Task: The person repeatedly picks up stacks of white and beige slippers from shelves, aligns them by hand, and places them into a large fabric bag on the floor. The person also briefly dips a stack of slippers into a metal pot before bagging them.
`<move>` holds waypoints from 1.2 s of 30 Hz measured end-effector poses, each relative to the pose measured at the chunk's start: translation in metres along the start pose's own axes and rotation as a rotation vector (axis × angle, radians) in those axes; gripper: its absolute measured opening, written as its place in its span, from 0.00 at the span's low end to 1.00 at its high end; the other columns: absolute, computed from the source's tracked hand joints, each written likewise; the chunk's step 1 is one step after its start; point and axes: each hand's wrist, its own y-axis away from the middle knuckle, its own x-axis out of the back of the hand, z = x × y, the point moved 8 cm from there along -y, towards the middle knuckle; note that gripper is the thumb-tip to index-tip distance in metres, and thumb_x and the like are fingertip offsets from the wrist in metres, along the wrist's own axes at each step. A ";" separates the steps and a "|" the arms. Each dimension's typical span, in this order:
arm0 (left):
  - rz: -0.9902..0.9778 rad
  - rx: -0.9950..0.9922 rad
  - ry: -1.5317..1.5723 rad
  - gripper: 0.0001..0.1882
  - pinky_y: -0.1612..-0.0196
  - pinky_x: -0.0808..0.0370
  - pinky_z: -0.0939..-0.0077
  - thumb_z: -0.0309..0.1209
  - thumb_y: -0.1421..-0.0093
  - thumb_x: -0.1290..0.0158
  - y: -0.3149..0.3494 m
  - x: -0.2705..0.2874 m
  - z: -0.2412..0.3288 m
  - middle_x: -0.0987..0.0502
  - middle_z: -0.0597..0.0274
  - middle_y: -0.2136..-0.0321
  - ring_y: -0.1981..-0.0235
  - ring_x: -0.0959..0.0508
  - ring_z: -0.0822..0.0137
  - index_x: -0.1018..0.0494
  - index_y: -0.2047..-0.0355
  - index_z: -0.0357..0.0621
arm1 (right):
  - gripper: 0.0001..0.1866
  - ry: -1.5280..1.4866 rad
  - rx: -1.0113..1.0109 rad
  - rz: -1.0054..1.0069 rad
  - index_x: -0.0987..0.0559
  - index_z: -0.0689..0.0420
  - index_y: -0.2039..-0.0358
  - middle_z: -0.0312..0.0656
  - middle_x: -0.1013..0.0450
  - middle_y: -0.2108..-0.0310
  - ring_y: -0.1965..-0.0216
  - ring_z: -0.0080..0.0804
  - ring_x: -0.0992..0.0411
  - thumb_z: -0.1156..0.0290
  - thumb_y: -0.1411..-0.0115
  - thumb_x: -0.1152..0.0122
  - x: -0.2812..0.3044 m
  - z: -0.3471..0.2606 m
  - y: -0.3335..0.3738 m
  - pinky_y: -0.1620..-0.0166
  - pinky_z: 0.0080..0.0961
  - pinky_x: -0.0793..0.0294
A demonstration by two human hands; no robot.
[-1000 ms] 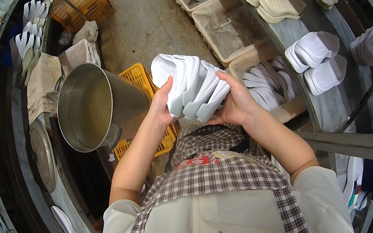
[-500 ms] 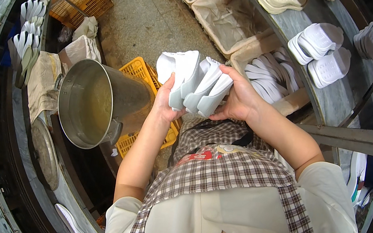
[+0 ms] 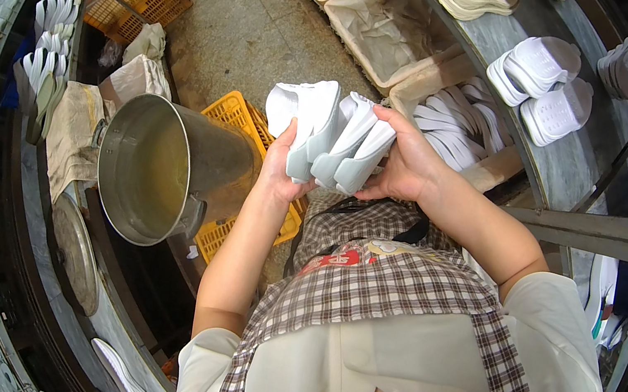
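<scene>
In front of my apron I hold a bundle of several white shoe soles (image 3: pixel 313 124), with pale grey-blue outer edges. They stand side by side, pressed together between my two hands. My left hand (image 3: pixel 282 167) is closed on the left end of the bundle, its thumb up against the near sole. Closed on the other end, my right hand (image 3: pixel 410 163) has its thumb over the top and its fingers curled underneath. Parts of the fingers are hidden behind the soles.
A large steel pot (image 3: pixel 228 160) with yellowish liquid stands at left, beside a yellow crate (image 3: pixel 240 116). Lined bins (image 3: pixel 377 27) run along the far side, one holding white soles (image 3: pixel 456 129). More soles (image 3: pixel 555 113) are stacked on the right shelf. A round lid (image 3: pixel 75 255) lies lower left.
</scene>
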 end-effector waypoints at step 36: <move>-0.203 -0.190 0.058 0.32 0.41 0.37 0.55 0.49 0.35 0.60 0.005 -0.009 0.012 0.37 0.49 0.43 0.43 0.35 0.52 0.46 0.40 0.38 | 0.40 0.117 0.261 -0.153 0.50 0.48 0.37 0.49 0.48 0.39 0.40 0.43 0.45 0.56 0.46 0.42 -0.007 -0.012 -0.004 0.44 0.59 0.46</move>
